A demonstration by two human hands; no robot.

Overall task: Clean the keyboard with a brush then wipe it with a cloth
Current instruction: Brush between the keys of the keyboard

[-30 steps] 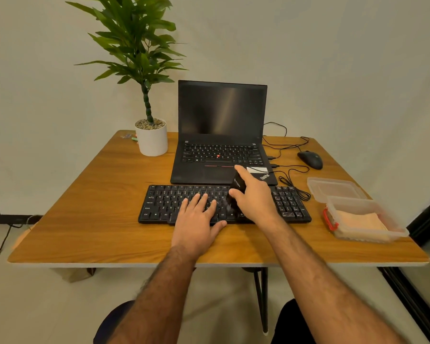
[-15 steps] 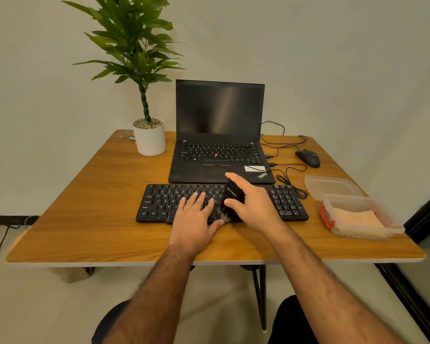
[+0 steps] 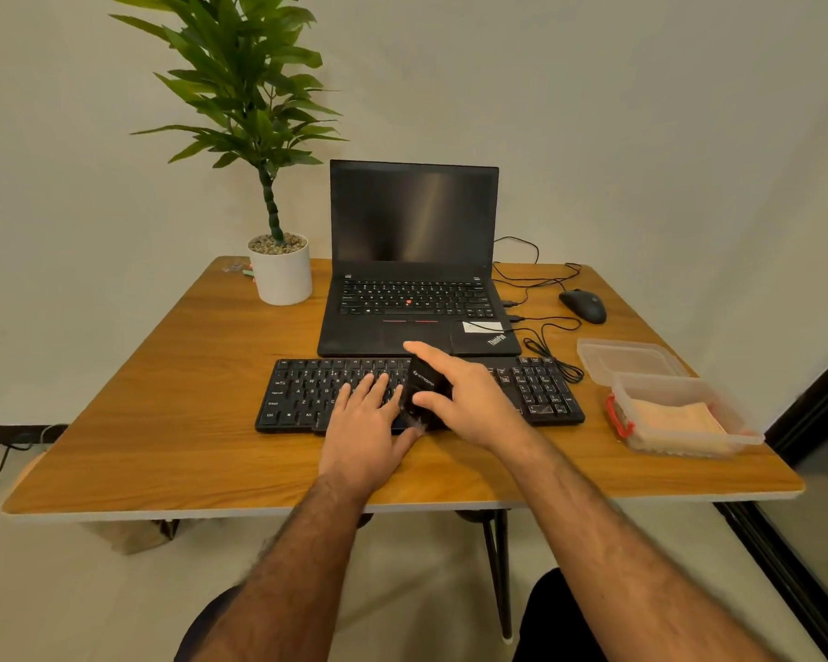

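A black keyboard (image 3: 307, 389) lies across the middle of the wooden table (image 3: 154, 422). My left hand (image 3: 366, 427) rests flat on its front middle keys, fingers straight. My right hand (image 3: 469, 398) grips a black brush (image 3: 424, 382), whose bristles touch the keyboard's front edge just right of my left hand. A folded beige cloth (image 3: 675, 418) lies inside a clear plastic box (image 3: 737, 437) at the table's right side.
An open black laptop (image 3: 414, 260) stands behind the keyboard. A potted plant (image 3: 280, 274) is at the back left. A black mouse (image 3: 584, 305) and loose cables (image 3: 536, 327) lie at the back right. The box's clear lid (image 3: 627, 358) lies behind the box.
My right hand has drawn the brush from the keyboard's back rows toward its front edge. My left hand has stayed on the keys.
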